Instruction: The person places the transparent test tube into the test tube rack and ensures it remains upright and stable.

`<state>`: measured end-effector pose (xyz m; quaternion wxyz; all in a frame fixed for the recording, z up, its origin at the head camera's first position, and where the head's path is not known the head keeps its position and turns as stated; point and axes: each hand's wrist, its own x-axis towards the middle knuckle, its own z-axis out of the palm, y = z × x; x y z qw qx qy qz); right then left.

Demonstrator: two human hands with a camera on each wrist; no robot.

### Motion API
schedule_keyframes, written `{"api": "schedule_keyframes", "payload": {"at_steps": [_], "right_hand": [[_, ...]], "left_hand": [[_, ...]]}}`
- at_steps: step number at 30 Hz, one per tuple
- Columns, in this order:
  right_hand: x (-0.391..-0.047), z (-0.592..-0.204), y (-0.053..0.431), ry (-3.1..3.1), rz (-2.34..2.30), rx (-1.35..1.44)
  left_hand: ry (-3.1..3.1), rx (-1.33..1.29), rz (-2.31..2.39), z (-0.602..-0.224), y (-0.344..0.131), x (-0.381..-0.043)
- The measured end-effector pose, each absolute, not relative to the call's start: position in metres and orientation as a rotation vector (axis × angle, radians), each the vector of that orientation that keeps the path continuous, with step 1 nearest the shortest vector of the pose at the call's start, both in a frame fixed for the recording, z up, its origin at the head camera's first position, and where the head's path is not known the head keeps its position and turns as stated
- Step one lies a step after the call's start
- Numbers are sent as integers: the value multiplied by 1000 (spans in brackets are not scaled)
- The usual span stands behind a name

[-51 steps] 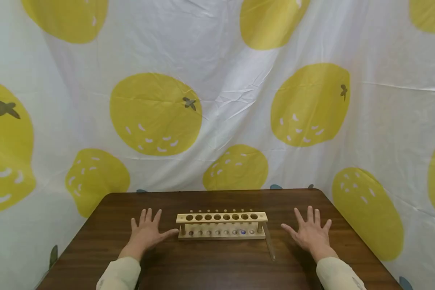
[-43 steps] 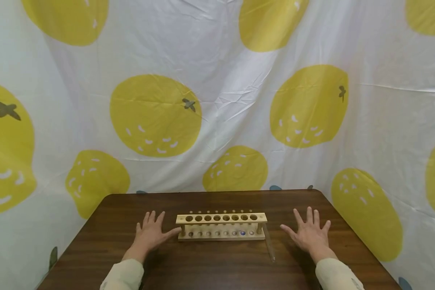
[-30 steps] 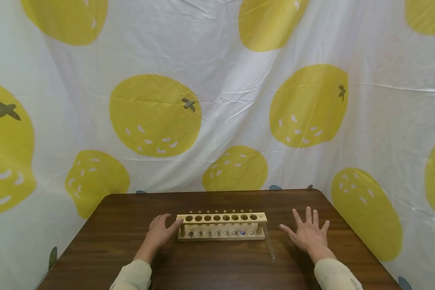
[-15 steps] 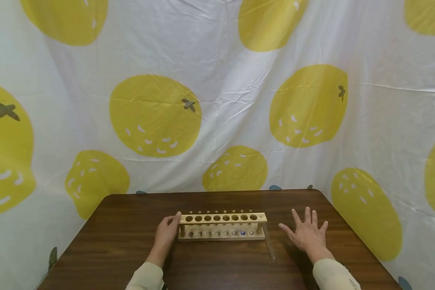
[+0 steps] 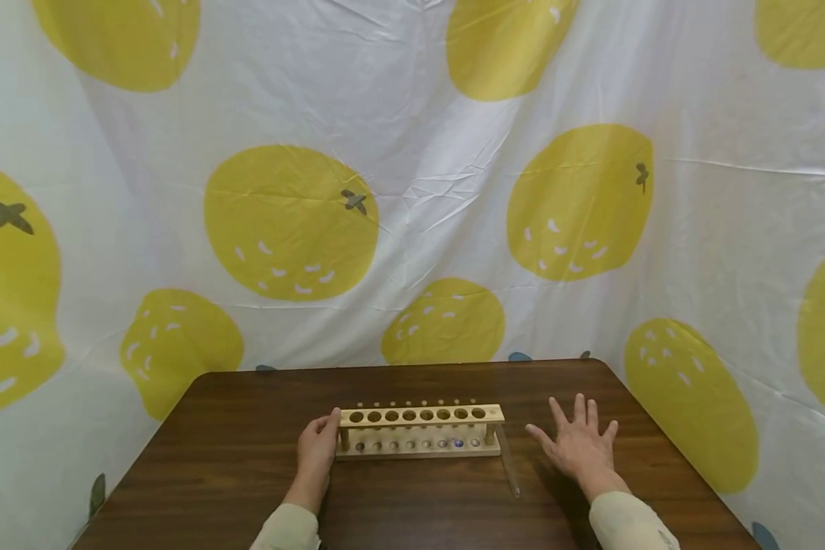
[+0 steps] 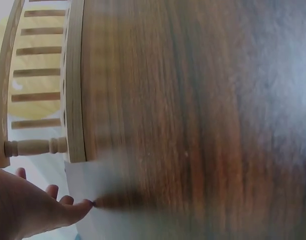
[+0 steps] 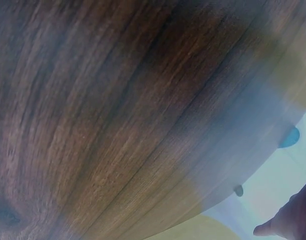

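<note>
A pale wooden test tube rack (image 5: 422, 416) stands on the table, with a row of round holes on top and pegs along its back. My left hand (image 5: 318, 447) grips its left end, the thumb at the upper bar; the other fingers are mostly hidden in the head view. In the left wrist view that hand (image 6: 28, 205) is right at the end of the rack (image 6: 74, 95). A clear glass test tube (image 5: 510, 462) lies beside the rack's right end. To the right of the tube, my right hand (image 5: 580, 447) is spread with straight fingers, holding nothing.
The dark wood-grain table (image 5: 412, 512) has rounded far corners. Behind and beside it hangs a white cloth (image 5: 426, 153) printed with yellow lemons. A blue spot (image 5: 458, 443) shows in one lower hollow of the rack.
My left hand has moved right from its spread pose on the table and taken hold of the rack's left end. The right hand has stayed spread, shifting only slightly.
</note>
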<state>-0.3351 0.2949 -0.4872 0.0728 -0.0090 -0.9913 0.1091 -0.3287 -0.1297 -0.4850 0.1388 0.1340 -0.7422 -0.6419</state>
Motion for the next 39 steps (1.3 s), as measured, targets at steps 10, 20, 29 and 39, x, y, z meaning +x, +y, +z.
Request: {"api": "schedule_keyframes", "payload": {"at_steps": [10,20,29,39], "right_hand": [[-334,-487,293,-2965,333,-26],[-333,-488,283,-2945,338,-22],[-334,-487,274,-2956,411,-38],[-331,-482,262,-2980,576,-91]], "left_hand": [[-2096,386,-1817,-489,-120,-330],[-2027,402,-1837,-489,-114,-328],[-2050,369,-1771,-487,-115,-328],[-2088,362,-1682,-490,-118,-330]]}}
